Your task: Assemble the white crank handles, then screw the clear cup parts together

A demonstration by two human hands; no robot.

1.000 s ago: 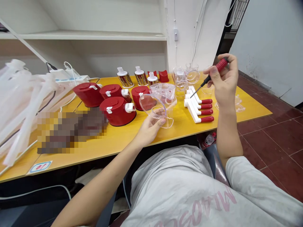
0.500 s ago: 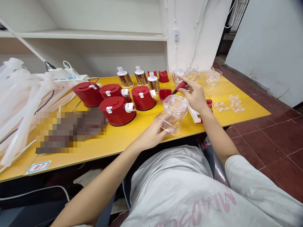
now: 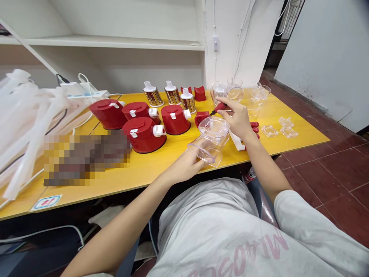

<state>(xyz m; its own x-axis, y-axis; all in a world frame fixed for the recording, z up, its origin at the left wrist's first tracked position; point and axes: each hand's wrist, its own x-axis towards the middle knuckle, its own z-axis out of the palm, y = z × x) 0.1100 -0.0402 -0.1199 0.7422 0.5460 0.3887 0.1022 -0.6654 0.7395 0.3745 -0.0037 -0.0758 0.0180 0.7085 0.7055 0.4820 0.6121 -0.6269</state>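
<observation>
My left hand [image 3: 184,166] grips a clear plastic housing [image 3: 211,139] from below, holding it just above the front of the yellow table [image 3: 150,169]. My right hand [image 3: 238,117] is closed around a red-handled screwdriver [image 3: 219,107], whose tip points down and left toward the top of the clear housing. Just beyond the housing lies a small red plastic piece [image 3: 201,117]. Under my right wrist lie white crank handles with red grips [image 3: 250,130], partly hidden.
Several red bases [image 3: 144,132] stand mid-table, with metal grater drums [image 3: 172,93] behind them. Clear plastic parts [image 3: 261,92] and flat clear rings [image 3: 285,129] sit at the right. White plastic pieces [image 3: 25,123] pile at the left. A shelf [image 3: 115,42] runs behind.
My right hand came down from the raised position at the right to the clear housing, carrying the screwdriver. My left hand turned the housing and moved it right. Since half a second ago almost nothing moved.
</observation>
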